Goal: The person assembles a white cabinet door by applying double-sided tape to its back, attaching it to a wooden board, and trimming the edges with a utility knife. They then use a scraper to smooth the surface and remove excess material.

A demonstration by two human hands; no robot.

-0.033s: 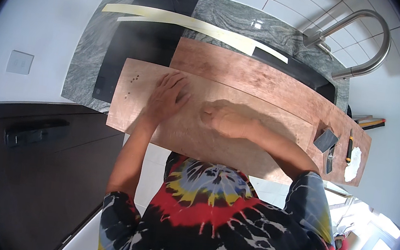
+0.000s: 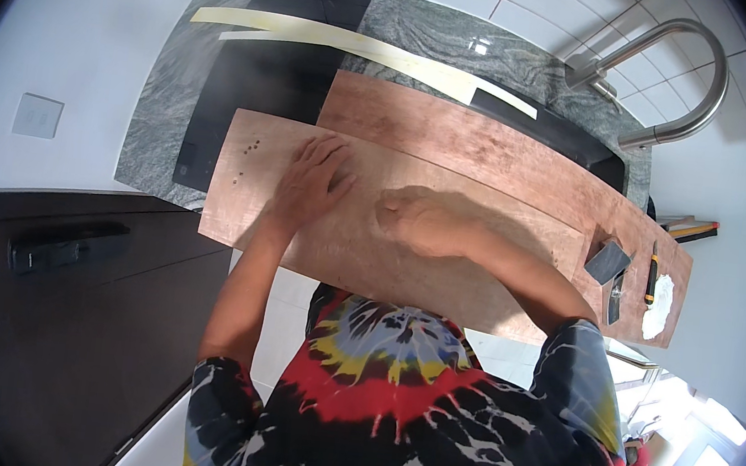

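Note:
A pale plywood board lies in front of me, overlapping a redder wooden board behind it. Flat on the pale board's left part rests my left hand, fingers spread and nothing in it. My right hand presses on the board's middle with its fingers curled under. What those fingers hold, if anything, is hidden. Several small dark holes mark the left end of the pale board.
On the right end lie a dark grey flat block, a black-and-yellow cutter knife and a patch of white paste. Pale yellow strips stretch across the black cooktop. A steel faucet arches over the sink.

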